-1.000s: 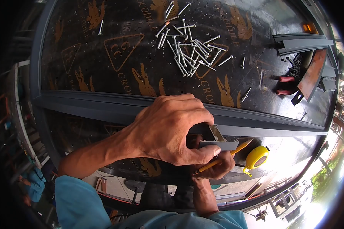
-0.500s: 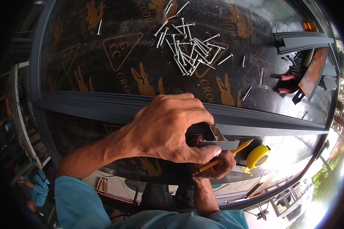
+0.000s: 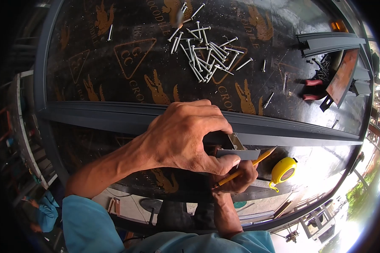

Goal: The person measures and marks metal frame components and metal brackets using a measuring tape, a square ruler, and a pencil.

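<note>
My left hand is curled over a short piece of grey metal profile, gripping it between thumb and fingers. Its cut end, with an open channel inside, faces right. Just below it, my right hand is closed around a yellow pencil, whose sharpened tip points up and to the right. The right fingers are close under the profile piece and partly hidden by my left thumb. Behind both hands a long dark grey metal bar runs across the table. A yellow tape measure lies right of my right hand.
Loose screws are heaped on the black printed board. At the far right lie grey profile offcuts, a tool with red handles and small dark screws. Another person in a blue sleeve is at the lower left.
My right hand and the pencil have risen slightly towards the profile piece. My left hand keeps its grip, and the whole view has shifted a little.
</note>
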